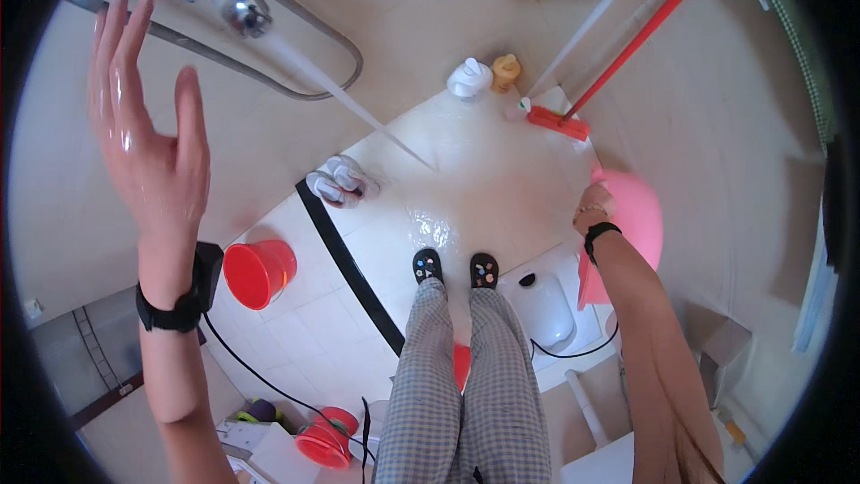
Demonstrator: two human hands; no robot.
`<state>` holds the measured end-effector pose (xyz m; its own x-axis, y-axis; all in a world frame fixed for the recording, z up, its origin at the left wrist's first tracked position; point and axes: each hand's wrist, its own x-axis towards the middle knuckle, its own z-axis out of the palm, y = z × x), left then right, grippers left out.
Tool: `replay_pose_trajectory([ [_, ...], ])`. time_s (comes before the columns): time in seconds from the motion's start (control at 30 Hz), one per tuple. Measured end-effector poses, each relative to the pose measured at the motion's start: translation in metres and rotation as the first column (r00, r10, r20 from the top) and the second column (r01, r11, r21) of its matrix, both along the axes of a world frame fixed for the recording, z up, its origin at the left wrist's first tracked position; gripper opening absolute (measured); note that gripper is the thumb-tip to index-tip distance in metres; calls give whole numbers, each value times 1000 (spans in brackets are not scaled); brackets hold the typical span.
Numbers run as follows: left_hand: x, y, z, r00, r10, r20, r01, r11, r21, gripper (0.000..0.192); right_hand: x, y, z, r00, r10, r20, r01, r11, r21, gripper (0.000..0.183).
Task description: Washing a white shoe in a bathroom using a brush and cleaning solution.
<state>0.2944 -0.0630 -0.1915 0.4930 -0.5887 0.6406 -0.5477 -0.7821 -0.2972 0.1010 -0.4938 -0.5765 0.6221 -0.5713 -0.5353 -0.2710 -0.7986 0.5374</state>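
My left hand (151, 114), wet and with its fingers apart, is raised at the upper left beside the shower mixer tap. It holds nothing. Water streams from the chrome tap spout (250, 19) down onto the wet white floor (463, 181). A grey shower hose (342, 47) loops against the wall. At the right, my right hand (595, 200) grips a pink plastic basin (635, 218), which is tilted on its side; the fingers are partly hidden. Both wrists wear black bands.
White pump bottle (469, 78) and orange bottle (506, 72) stand by the wall near a red broom (559, 124). Grey-white slippers (339, 181) lie beside the black threshold (349, 269). A red bucket (259, 272) stands left; a squat toilet (547, 312) is near my feet.
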Motion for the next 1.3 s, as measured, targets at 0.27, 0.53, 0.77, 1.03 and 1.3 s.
replay_pose_trajectory([
  [0.27, 13, -9, 13, 984, 151, -99, -166, 972, -167, 47, -19, -42, -29, 970, 241, -38, -209, 899, 385, 42],
  [0.53, -30, 2, -42, 882, 151, -446, -270, 939, -215, 51, 9, 37, -102, 800, 583, -142, -425, 717, 552, 36],
  [0.77, -95, 53, -141, 581, 251, -774, -579, 796, -176, 64, 2, 126, -187, 979, -182, -96, 181, 540, 822, 20],
  [1.03, -191, 126, -222, 298, 308, -903, -794, 605, -55, 66, 2, 144, -212, 974, 221, 40, -134, 427, 894, 23],
  [1.3, -258, 184, -253, 68, 182, -981, -937, 350, 0, 59, 96, 188, -133, 323, -831, -453, 398, -315, 861, 31],
])
